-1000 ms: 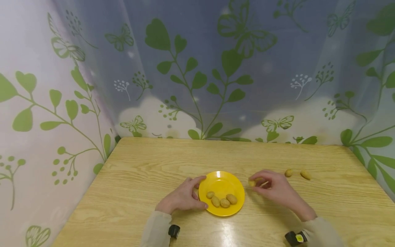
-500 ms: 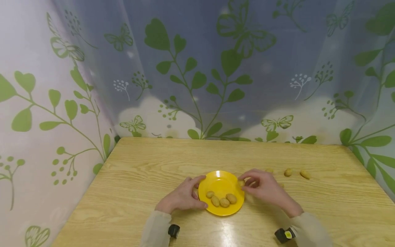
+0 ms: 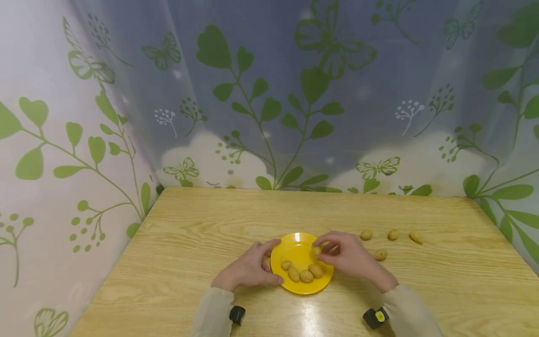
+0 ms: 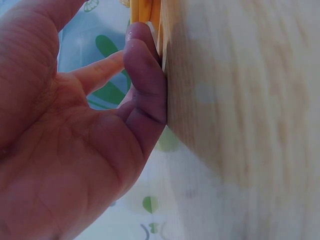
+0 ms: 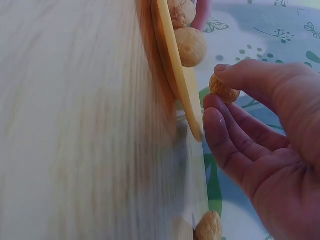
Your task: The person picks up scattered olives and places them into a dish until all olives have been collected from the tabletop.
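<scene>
Tan lump [image 5: 225, 90] is over the plate's right side, pinched between right hand's [image 3: 349, 255] thumb and fingers, likely for a controlled release. Left hand [image 3: 250, 269] grips yellow plate [image 3: 288, 248] at its left rim, probably to stop sliding. Four lumps [image 3: 306, 276] sit on it. Vs 0.5 s ago: right hand further in from the rim, two table lumps [image 3: 366, 234] better exposed.

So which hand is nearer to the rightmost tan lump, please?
Right: the right hand is left of that tan lump, partly over the plate; the left hand is farther left, at the plate's left rim.
</scene>
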The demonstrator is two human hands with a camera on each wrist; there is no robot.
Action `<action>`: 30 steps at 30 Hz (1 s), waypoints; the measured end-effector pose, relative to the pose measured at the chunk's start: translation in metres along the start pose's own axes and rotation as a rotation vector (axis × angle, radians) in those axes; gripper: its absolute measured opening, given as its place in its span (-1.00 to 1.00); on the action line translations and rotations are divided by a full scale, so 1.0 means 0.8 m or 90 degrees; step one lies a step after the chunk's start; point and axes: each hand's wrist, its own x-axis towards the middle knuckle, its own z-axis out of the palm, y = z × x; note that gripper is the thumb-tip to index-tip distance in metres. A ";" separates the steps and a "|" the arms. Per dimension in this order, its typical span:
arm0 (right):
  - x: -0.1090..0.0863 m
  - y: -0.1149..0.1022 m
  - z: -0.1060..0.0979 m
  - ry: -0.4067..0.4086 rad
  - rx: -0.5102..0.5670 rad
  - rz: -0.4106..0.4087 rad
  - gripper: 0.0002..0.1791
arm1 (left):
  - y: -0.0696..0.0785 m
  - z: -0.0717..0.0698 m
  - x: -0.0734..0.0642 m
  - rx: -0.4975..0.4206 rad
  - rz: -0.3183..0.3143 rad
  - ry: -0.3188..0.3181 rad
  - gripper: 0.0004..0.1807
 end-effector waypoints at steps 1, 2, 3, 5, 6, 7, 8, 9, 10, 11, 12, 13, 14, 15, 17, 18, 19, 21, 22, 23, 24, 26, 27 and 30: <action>0.001 0.000 0.001 -0.003 0.001 0.001 -0.73 | 0.000 0.000 0.000 0.001 0.000 0.000 0.05; 0.003 0.000 0.003 -0.006 0.001 0.004 -0.73 | 0.000 0.000 0.000 -0.001 -0.001 -0.001 0.05; 0.003 0.000 0.004 -0.010 0.005 0.005 -0.73 | 0.000 0.000 0.000 0.000 -0.001 -0.001 0.05; 0.005 0.000 0.007 -0.013 0.007 0.006 -0.73 | 0.000 0.000 0.000 -0.001 0.000 -0.001 0.05; 0.006 -0.001 0.009 -0.015 0.008 0.003 -0.73 | 0.000 0.001 0.000 -0.001 0.000 -0.001 0.05; 0.006 -0.001 0.010 -0.015 0.010 0.003 -0.73 | -0.001 0.001 0.000 -0.002 0.001 -0.001 0.05; 0.007 -0.002 0.012 -0.015 0.009 0.002 -0.73 | -0.001 0.001 0.000 -0.002 0.002 -0.001 0.04; 0.008 -0.002 0.013 -0.014 0.010 0.001 -0.73 | -0.001 0.001 0.000 -0.002 0.003 -0.001 0.04; 0.009 -0.004 0.014 -0.013 0.007 0.001 -0.73 | -0.001 0.001 0.000 -0.002 0.003 -0.001 0.05; 0.010 -0.004 0.015 -0.013 0.008 -0.001 -0.73 | -0.001 0.001 0.000 -0.003 0.003 -0.002 0.05; 0.012 -0.005 0.016 -0.014 0.008 0.002 -0.73 | -0.001 0.001 0.000 -0.004 0.004 -0.002 0.05; 0.013 -0.006 0.017 -0.016 0.009 0.006 -0.73 | -0.001 0.000 0.000 -0.005 0.003 -0.002 0.05; 0.015 -0.006 0.018 -0.018 0.010 0.005 -0.72 | -0.001 0.000 0.000 -0.007 0.003 -0.001 0.05; 0.016 -0.006 0.019 -0.021 0.013 0.005 -0.73 | -0.001 0.000 0.000 -0.008 0.003 -0.001 0.05; 0.019 -0.006 0.022 -0.027 0.019 0.004 -0.73 | 0.000 0.000 -0.001 -0.010 0.006 -0.001 0.05; 0.020 -0.006 0.023 -0.031 0.021 0.003 -0.73 | 0.000 0.000 -0.001 -0.012 0.006 -0.001 0.05; 0.021 -0.006 0.024 -0.035 0.026 0.000 -0.73 | 0.000 0.000 -0.001 -0.012 0.005 -0.001 0.05; 0.024 -0.006 0.027 -0.042 0.032 -0.002 -0.73 | 0.000 0.000 -0.001 -0.011 0.006 -0.001 0.05; 0.026 -0.007 0.028 -0.045 0.033 0.000 -0.73 | 0.000 0.000 -0.002 -0.010 0.006 -0.001 0.05; 0.027 -0.007 0.029 -0.049 0.034 -0.001 -0.72 | 0.000 0.000 -0.001 -0.009 0.005 -0.001 0.05; 0.029 -0.007 0.030 -0.053 0.036 0.001 -0.72 | 0.000 0.000 -0.001 -0.007 0.005 0.000 0.05; 0.032 -0.008 0.033 -0.062 0.036 0.004 -0.73 | -0.001 0.000 -0.001 -0.006 0.007 0.000 0.05; 0.034 -0.008 0.034 -0.066 0.035 0.005 -0.73 | -0.001 0.000 -0.001 -0.006 0.007 0.000 0.05; 0.037 -0.010 0.037 -0.080 0.037 0.010 -0.74 | 0.000 0.000 -0.001 -0.009 0.008 -0.002 0.05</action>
